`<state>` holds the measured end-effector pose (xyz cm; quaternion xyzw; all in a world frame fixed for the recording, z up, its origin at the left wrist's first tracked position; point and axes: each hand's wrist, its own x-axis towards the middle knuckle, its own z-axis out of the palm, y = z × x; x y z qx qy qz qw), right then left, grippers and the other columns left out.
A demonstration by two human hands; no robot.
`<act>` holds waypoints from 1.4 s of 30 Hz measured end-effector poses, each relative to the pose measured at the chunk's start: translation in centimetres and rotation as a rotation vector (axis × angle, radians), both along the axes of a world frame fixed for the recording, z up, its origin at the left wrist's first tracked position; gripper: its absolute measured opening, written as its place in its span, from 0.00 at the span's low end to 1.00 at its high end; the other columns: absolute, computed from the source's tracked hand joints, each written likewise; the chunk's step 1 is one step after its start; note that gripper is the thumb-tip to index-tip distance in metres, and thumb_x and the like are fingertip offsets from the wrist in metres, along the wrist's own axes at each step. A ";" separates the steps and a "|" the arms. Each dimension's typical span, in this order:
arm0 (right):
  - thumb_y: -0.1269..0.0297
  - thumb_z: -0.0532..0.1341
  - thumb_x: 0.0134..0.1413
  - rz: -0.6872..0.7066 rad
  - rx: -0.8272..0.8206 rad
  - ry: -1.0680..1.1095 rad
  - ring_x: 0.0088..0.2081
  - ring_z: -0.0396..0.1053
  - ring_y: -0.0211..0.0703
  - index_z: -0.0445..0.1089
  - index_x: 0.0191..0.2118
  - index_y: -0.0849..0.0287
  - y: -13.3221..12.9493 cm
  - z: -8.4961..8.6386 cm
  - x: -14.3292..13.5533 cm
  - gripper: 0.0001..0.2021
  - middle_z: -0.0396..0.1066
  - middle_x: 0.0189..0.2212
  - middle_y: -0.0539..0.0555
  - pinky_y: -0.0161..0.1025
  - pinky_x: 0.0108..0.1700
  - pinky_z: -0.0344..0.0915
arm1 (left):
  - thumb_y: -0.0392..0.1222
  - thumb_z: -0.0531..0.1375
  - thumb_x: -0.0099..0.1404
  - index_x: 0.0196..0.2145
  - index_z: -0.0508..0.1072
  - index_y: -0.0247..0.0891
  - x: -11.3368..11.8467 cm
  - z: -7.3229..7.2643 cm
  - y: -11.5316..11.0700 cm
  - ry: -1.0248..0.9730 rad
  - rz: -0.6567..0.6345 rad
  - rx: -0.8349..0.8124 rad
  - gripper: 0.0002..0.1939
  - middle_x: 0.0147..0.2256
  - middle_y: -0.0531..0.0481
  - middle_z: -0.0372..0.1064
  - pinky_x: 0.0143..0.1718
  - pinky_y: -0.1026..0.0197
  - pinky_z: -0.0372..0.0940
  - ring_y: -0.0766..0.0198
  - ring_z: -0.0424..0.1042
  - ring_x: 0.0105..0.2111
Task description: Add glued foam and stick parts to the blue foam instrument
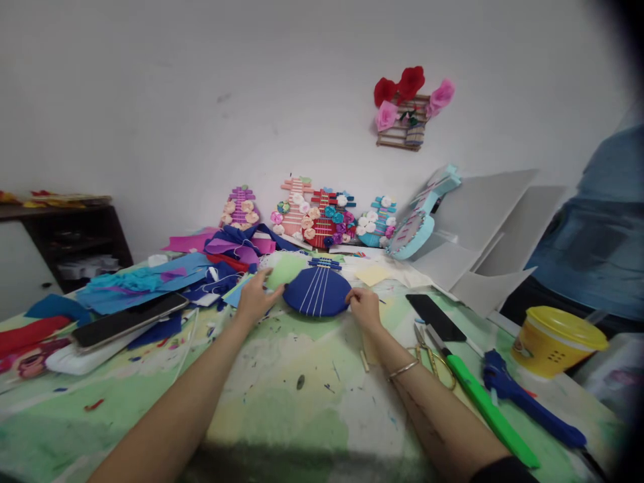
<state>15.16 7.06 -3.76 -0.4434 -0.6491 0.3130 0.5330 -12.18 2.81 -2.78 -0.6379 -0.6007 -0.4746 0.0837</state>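
A dark blue toy lute (318, 292) with white strings and small pegs on its short neck lies on the table before me, neck pointing away. On its right edge, my right hand (364, 307) is closed, fingers curled with the thumb against the rim. My left hand (255, 296) is open beside the lute's left edge, thumb and fingers apart; whether the thumb touches the rim is hard to tell. Green paper (284, 267) lies just behind the left fingers. Near my right forearm are gold-handled scissors (433, 359).
A green-handled knife (490, 406), a blue glue gun (533, 406), a black phone (435, 317) and a yellow tub (556, 342) sit at right. Coloured fabric (145, 282) and another phone (131, 320) cover the left. Several flower-trimmed lutes (322, 221) stand along the wall.
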 end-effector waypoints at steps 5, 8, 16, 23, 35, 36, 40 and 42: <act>0.69 0.55 0.43 0.147 -0.043 0.003 0.21 0.64 0.38 0.66 0.19 0.56 -2.3 0.5 -2.3 0.07 0.65 0.16 0.47 0.34 0.28 0.61 | 0.53 0.59 0.55 0.51 0.63 0.36 2.9 0.1 -1.3 0.084 -0.275 -0.041 0.28 0.49 0.40 0.66 0.43 0.57 0.65 0.55 0.68 0.45; 0.56 0.56 0.48 0.233 -0.120 0.067 0.18 0.64 0.37 0.66 0.29 0.57 -2.8 0.4 -3.4 0.09 0.68 0.19 0.48 0.34 0.22 0.61 | 0.54 0.62 0.53 0.53 0.61 0.35 4.0 0.2 -2.1 0.139 -0.408 -0.070 0.34 0.50 0.38 0.65 0.45 0.55 0.64 0.52 0.65 0.49; 0.53 0.64 0.37 0.285 -0.201 0.209 0.18 0.65 0.38 0.67 0.29 0.60 -2.4 0.6 -2.9 0.16 0.70 0.18 0.50 0.34 0.21 0.61 | 0.45 0.51 0.63 0.51 0.63 0.36 4.7 -0.2 -1.6 0.081 -0.305 -0.235 0.20 0.44 0.43 0.69 0.41 0.59 0.65 0.59 0.69 0.41; 0.55 0.65 0.36 0.182 -0.199 0.247 0.13 0.52 0.30 0.63 0.19 0.59 -2.4 1.5 -1.6 0.14 0.57 0.09 0.44 0.31 0.16 0.47 | 0.42 0.50 0.62 0.36 0.68 0.37 2.3 -1.1 -0.2 0.104 0.161 -0.374 0.10 0.31 0.44 0.69 0.37 0.55 0.63 0.54 0.69 0.35; 0.55 0.64 0.34 0.171 -0.313 0.257 0.11 0.43 0.28 0.67 0.24 0.59 -2.5 1.9 -0.8 0.13 0.52 0.09 0.40 0.31 0.14 0.39 | 0.59 0.57 0.49 0.43 0.71 0.31 -3.5 -1.1 0.7 0.122 0.444 -0.509 0.32 0.47 0.28 0.66 0.46 0.39 0.55 0.34 0.61 0.48; 0.55 0.64 0.35 0.171 -0.321 0.250 0.11 0.43 0.28 0.67 0.24 0.59 -2.5 1.9 -0.8 0.13 0.51 0.09 0.40 0.31 0.14 0.38 | 0.57 0.57 0.49 0.42 0.71 0.31 -3.8 -1.1 0.8 0.106 0.436 -0.502 0.29 0.44 0.29 0.68 0.45 0.40 0.56 0.35 0.63 0.47; 0.58 0.63 0.35 0.168 -0.331 0.233 0.10 0.44 0.28 0.67 0.24 0.60 -2.7 2.0 -0.8 0.11 0.52 0.09 0.40 0.30 0.13 0.39 | 0.51 0.55 0.54 0.35 0.75 0.34 -4.5 -0.6 0.8 -0.010 0.389 -0.434 0.19 0.36 0.33 0.73 0.44 0.43 0.59 0.39 0.68 0.42; 0.59 0.62 0.34 0.168 -0.324 0.231 0.11 0.46 0.28 0.67 0.26 0.60 -2.7 1.9 -0.8 0.11 0.54 0.10 0.41 0.30 0.13 0.43 | 0.47 0.54 0.55 0.33 0.76 0.34 -4.6 -0.1 0.6 -0.093 0.362 -0.361 0.16 0.35 0.33 0.73 0.44 0.44 0.59 0.40 0.69 0.42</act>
